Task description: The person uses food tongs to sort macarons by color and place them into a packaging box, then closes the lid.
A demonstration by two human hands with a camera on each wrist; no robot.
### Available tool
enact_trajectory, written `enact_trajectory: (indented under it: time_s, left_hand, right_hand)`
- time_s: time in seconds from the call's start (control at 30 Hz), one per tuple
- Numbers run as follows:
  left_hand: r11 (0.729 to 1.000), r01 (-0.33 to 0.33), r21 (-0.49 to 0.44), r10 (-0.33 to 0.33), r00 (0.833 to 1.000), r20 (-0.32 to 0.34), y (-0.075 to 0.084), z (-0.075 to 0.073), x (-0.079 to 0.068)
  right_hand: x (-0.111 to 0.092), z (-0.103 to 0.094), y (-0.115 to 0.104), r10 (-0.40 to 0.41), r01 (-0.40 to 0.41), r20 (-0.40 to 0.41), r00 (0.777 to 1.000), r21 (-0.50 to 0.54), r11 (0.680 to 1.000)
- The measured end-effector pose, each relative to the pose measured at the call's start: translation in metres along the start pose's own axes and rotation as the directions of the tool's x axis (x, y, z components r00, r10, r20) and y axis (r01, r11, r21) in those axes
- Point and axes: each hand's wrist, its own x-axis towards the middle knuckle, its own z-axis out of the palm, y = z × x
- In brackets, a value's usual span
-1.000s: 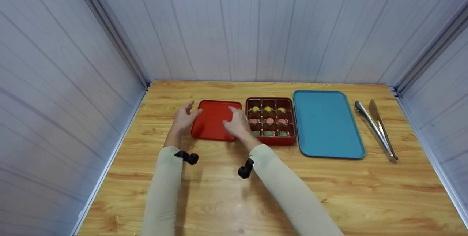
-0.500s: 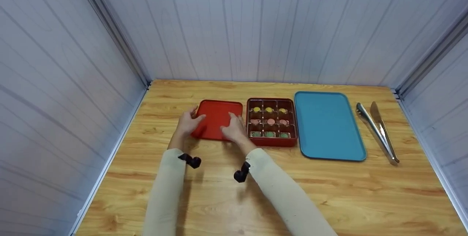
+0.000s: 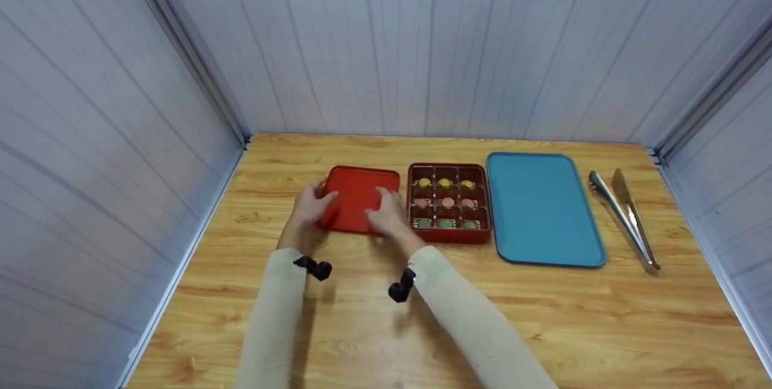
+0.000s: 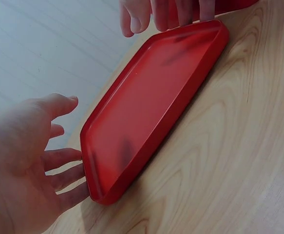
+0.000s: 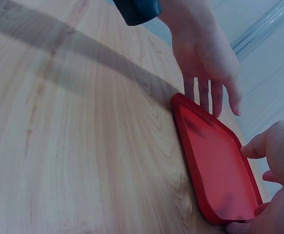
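A shallow red lid (image 3: 354, 196) with a raised rim lies on the wooden table. At its left side is my left hand (image 3: 309, 204), whose straight fingers touch the outside of the rim in the left wrist view, the thumb (image 4: 64, 105) raised clear. My right hand (image 3: 389, 213) is at the opposite side, its fingertips at the rim and its thumb (image 5: 255, 146) held over the edge. Just right of it stands a red box (image 3: 451, 235) with a divided insert, holding small yellow, pink and green pieces in rows.
A blue tray (image 3: 543, 208) lies right of the box, close beside it. Further right are metal tongs (image 3: 621, 214) and a long-bladed spatula or knife (image 3: 627, 196). Pale panelled walls (image 3: 398, 45) enclose the back and sides of the table.
Both hands have come down to the lid's sides, the left moving slightly right and the right slightly left. The view has shifted a little; the lid has not visibly moved.
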Motion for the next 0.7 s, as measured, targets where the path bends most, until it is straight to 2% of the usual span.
enact_trajectory:
  time_s: [0.27,0.5,0.57,0.7]
  left_hand:
    - [0.998,0.054,0.014,-0.054,0.998,-0.011,0.0,-0.004,-0.006]
    - [0.997,0.08,0.019,-0.081,0.997,0.018,-0.004,-0.012,-0.007]
    - [0.996,0.081,0.026,-0.082,0.996,0.033,-0.009,-0.016,-0.003]
    - [0.995,0.072,0.07,-0.073,0.997,0.019,-0.035,-0.018,0.017]
  right_hand:
    - [0.007,0.004,0.004,-0.05,0.05,-0.001,0.999,-0.047,0.998]
    - [0.014,-0.001,0.005,-0.035,0.035,-0.009,0.999,0.008,0.999]
    - [0.012,-0.006,0.002,-0.017,0.017,-0.007,1.0,0.033,0.999]
    - [0.005,-0.018,-0.007,0.017,-0.016,-0.011,1.0,0.054,0.998]
